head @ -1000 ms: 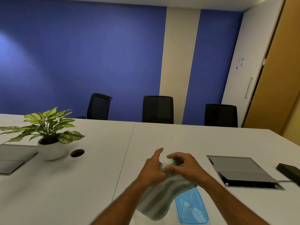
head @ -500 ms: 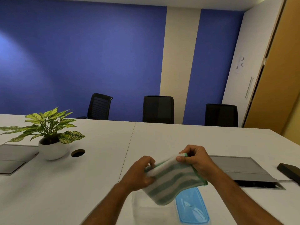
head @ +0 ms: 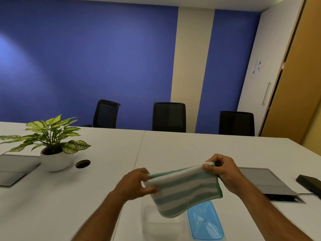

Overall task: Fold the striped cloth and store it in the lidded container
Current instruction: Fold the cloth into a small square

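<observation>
A: White conference table (head: 104, 180) before a blue wall; chairs beyond the far edge. Clear container (head: 161, 221) at the near edge, lid off, the landmark for every position below.

B: Contents of the container?

A: None visible. Blue lid (head: 205, 223) flat on the table, touching or just beside the container's right wall.

B: Position of the striped cloth (head: 184, 192)?

A: In the air, directly above and slightly beyond the container. Already doubled, hanging as a band, lower fold sagging toward the open mouth, possibly brushing the rim; contact not resolvable.

B: Long axis?

A: Across the container, left to right, upper edge rising toward the right.

B: State of the hands?

A: Left hand (head: 134, 184) above the container's left wall, thumb and fingers pinched closed on the cloth's left end. Right hand (head: 224, 173) up and to the right of the container, above the lid, fingertips (head: 207, 165) closed on the upper right corner, layers bunched there.

B: Nearer hand?

A: Left: lower and closer to the mouth. Right higher and farther off.

B: Governing relation for the coming move?

A: Band apparently wider than the opening. Probably one more fold, right end toward left, then a short straight descent.

B: Nearby items?

A: Potted plant (head: 53, 146) far left of the container; grey cable hatch (head: 265, 181) off to its right.
</observation>
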### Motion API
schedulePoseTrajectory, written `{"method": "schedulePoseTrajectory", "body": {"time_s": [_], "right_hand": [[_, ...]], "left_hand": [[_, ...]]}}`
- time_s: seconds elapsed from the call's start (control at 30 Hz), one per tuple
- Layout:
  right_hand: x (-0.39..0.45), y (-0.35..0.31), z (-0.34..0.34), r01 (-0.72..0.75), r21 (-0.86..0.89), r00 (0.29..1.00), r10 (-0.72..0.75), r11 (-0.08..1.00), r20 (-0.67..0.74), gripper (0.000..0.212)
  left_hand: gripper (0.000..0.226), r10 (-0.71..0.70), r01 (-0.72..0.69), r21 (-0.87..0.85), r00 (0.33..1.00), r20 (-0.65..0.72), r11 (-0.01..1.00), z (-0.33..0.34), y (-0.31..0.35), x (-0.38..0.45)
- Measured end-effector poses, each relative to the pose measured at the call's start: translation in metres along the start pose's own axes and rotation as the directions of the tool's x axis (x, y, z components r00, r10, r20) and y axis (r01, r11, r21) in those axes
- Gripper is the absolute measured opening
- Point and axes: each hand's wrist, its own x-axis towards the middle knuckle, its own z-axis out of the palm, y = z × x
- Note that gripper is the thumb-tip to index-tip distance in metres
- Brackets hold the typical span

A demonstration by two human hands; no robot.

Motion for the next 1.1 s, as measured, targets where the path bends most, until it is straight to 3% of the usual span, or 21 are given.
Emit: {"method": "schedulePoseTrajectory", "body": {"time_s": [0.1,0.23,0.33,0.5,0.67,0.83,0.93,1.0,1.1], "right_hand": [[-0.001,0.007,-0.009,-0.010,-0.030,1.000,0.009,1.000,-0.015,0.061],[-0.002,0.013,-0.012,-0.022,-0.033,0.999,0.021,0.999,-0.050,0.071],[-0.003,0.014,-0.014,-0.036,-0.029,0.998,0.034,0.999,-0.061,0.082],[-0.006,0.011,-0.019,-0.064,-0.040,0.997,0.061,0.997,-0.052,0.082],[-0.009,0.002,-0.018,-0.094,-0.087,0.996,0.094,0.992,0.002,0.032],[-0.006,0.001,-0.027,-0.119,0.113,0.992,0.114,0.986,0.046,0.049],[-0.005,0.001,-0.030,-0.117,0.218,0.992,0.107,0.969,0.060,0.071],[-0.004,0.004,-0.030,-0.083,0.247,0.996,0.083,0.966,0.013,0.068],[-0.005,0.006,-0.024,-0.044,0.223,0.997,0.056,0.974,-0.049,0.055]], "left_hand": [[0.067,0.017,-0.020,-0.074,0.999,-0.035,0.997,-0.009,0.003,0.004],[0.037,0.070,-0.074,-0.080,0.996,-0.050,0.994,-0.014,0.014,0.011],[0.023,0.069,-0.090,-0.235,0.993,-0.096,0.968,-0.013,0.018,0.011],[0.018,0.019,-0.091,-0.427,0.985,-0.171,0.900,-0.012,0.024,0.011],[0.033,-0.116,-0.055,-0.632,0.967,-0.226,0.773,-0.015,0.032,0.014],[0.036,-0.262,0.033,-0.805,0.953,-0.154,0.592,-0.023,0.037,0.016],[0.024,-0.299,0.055,-0.852,0.946,-0.121,0.521,-0.026,0.038,0.017],[0.016,-0.302,0.031,-0.858,0.942,-0.147,0.513,-0.027,0.039,0.018],[0.027,-0.350,0.017,-0.889,0.922,-0.164,0.458,-0.027,0.042,0.020]]}}
